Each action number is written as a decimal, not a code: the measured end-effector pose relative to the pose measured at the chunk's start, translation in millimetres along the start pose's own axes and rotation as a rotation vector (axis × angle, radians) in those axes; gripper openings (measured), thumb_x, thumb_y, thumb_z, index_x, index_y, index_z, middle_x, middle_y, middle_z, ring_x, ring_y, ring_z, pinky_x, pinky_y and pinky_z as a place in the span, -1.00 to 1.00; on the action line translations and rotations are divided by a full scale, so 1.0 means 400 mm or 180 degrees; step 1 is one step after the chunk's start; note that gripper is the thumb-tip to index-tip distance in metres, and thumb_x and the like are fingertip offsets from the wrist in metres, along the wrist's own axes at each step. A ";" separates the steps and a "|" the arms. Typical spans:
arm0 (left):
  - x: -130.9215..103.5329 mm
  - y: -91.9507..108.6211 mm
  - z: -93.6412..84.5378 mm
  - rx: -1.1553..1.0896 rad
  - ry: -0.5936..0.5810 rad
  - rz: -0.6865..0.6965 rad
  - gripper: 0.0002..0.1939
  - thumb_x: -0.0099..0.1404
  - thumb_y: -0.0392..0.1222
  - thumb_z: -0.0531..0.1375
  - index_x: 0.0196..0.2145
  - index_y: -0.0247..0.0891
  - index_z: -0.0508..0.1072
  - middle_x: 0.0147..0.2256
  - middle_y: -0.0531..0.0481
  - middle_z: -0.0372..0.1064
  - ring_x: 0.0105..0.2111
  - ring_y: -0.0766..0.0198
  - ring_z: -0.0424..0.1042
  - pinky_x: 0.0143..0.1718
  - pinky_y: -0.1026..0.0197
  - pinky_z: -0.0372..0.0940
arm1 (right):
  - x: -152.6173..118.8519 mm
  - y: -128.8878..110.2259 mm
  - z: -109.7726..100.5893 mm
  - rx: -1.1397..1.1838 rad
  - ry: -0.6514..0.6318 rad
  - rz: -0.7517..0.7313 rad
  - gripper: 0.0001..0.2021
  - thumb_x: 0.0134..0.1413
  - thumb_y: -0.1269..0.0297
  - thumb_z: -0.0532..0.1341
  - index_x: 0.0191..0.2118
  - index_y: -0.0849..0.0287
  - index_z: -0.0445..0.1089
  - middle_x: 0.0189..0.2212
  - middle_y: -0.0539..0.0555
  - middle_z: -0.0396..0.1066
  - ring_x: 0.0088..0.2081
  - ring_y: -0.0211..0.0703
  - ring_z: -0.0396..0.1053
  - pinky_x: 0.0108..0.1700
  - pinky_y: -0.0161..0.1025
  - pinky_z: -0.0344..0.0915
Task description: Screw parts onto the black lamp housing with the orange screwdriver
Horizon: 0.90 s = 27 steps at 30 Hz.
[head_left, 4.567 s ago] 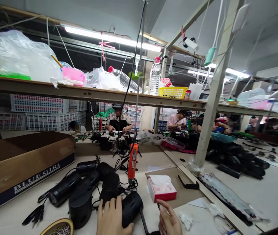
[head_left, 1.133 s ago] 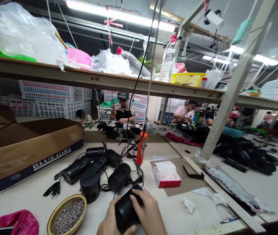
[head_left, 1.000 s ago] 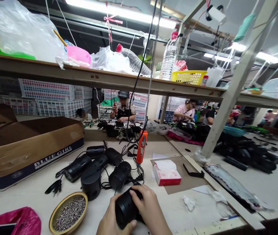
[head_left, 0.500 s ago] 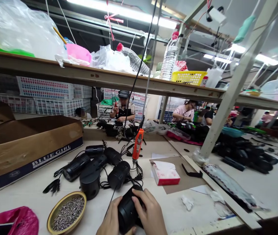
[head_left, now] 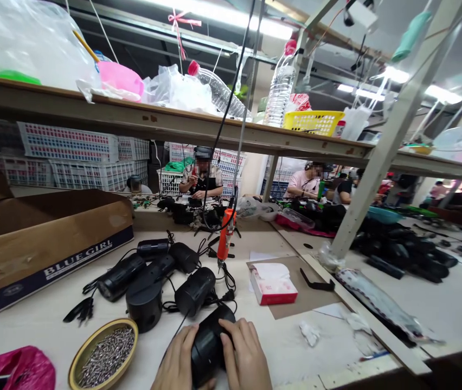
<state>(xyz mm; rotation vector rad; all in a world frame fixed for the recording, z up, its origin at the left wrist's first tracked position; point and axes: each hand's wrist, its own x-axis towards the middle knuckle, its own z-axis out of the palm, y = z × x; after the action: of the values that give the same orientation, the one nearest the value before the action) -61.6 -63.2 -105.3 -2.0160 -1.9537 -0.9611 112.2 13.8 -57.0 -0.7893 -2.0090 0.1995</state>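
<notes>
At the near edge of the pale worktable [head_left: 328, 357], the left hand [head_left: 176, 360] and right hand [head_left: 243, 357] cup a black cylindrical plastic housing [head_left: 209, 344] between them, fingers curled over its top, palms pressed to its sides. Left of it, a round brass-coloured dish [head_left: 77, 364] holds small silvery screws [head_left: 104, 357]. Farther left, a long brown cardboard box [head_left: 47, 244] lies open, its contents hidden.

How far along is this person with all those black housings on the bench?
No finished pile is visible. In hand: both the left hand and right hand clasp one black housing. Left: about five more housings lie wired together behind it, the orange screwdriver hangs unused, and the bowl of screws looks full.
</notes>
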 end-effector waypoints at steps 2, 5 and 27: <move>0.006 -0.011 -0.023 -0.0008 -0.0120 -0.0069 -0.18 0.28 -0.08 0.26 0.37 -0.09 -0.02 0.26 -0.23 0.30 0.23 0.04 0.40 0.14 0.01 0.47 | -0.007 -0.004 0.006 0.0010 0.0060 -0.0007 -0.72 0.47 0.30 -0.02 0.09 0.02 0.39 -0.25 0.12 0.41 -0.21 0.05 0.38 -0.09 -0.06 0.35; 0.016 -0.010 -0.055 -0.0282 -0.0510 -0.0302 -0.24 0.28 0.03 0.27 0.34 -0.18 0.12 0.27 -0.23 0.30 0.24 0.07 0.38 0.19 0.06 0.42 | -0.010 -0.011 0.014 0.0089 0.0151 0.0067 -0.70 0.47 0.31 -0.01 0.14 0.01 0.37 -0.25 0.11 0.39 -0.22 0.02 0.38 -0.10 -0.08 0.36; 0.033 0.058 -0.060 -0.1286 -0.0485 -0.1266 -0.23 0.21 0.10 0.24 0.28 -0.29 0.19 0.27 -0.28 0.30 0.26 -0.03 0.34 0.28 -0.06 0.31 | 0.057 -0.015 -0.016 0.0167 -0.0072 0.0034 -0.68 0.48 0.29 -0.01 0.06 0.10 0.48 -0.27 0.12 0.44 -0.24 -0.09 0.51 -0.22 -0.27 0.48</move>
<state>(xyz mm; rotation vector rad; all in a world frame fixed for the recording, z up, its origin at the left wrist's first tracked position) -48.1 -68.1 -72.4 -1.9736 -2.4732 -1.4276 106.7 21.8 -34.7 -0.7678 -2.0128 0.2673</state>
